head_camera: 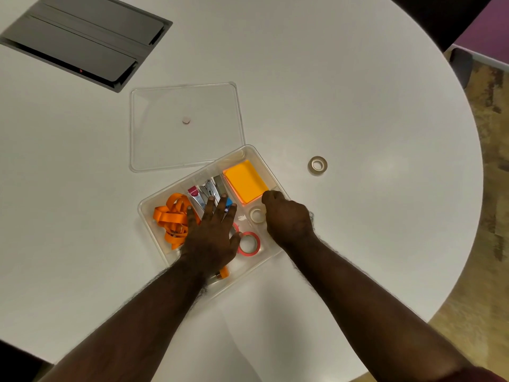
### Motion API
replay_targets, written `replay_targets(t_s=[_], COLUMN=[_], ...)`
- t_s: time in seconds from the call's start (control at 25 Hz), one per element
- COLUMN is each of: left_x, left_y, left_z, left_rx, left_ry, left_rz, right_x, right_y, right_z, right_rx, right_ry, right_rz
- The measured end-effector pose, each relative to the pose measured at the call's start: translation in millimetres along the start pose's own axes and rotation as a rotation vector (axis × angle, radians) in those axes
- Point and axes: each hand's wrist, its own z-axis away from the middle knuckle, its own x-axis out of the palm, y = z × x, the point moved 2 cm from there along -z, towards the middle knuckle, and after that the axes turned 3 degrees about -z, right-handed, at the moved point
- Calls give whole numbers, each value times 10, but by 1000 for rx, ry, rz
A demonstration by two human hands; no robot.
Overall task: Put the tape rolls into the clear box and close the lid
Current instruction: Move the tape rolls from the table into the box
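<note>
The clear box (143, 213) stands open at the table's middle, divided into compartments. Its flat clear lid (165, 139) lies on the table just behind it, to the left. A pink tape roll (249, 244) and a white tape roll (257, 215) lie inside the box's right side. A tan tape roll (317, 164) sits alone on the table to the right of the box. My left hand (212, 232) rests flat and open on the box's contents, thumb touching the pink roll. My right hand (287, 219) is curled against the white roll; its grip is hidden.
In the box are also an orange ribbon (172, 219), a metal stapler (209, 190) and an orange pad (245, 181). A grey cable hatch (82, 42) is set into the table at the far left. The round table's edge curves along the right, with a dark chair (462, 64) beyond.
</note>
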Motion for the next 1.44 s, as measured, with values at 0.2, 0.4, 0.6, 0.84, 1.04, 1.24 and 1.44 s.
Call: replay_targets(t_s=[0.2,0.4,0.6,0.84,1.04,1.24,1.44], left_x=[-16,-16,-21,13,16,-17,-47], left_y=[2,12,7,0,4,18,32], left_z=[15,23,30,21,34,33,38], left_rx=[19,19,10,5,7,9,1], left_ry=[22,26,18,29,41,20,-7], left_rz=[34,10,-3,4,5,29,27], right_x=[-458,-422,-100,-61,-202,-528,-310], right_y=[378,1146,1304,1309,1286,841,397], right_z=[-41,-449,-712,-685,-537,-106,357], right_rx=[82,364,359,386,371,-23,-239], right_ry=[460,262,-50,163,253,324,31], right_rz=[-15,-103,-154,-69,-269,-510,-165])
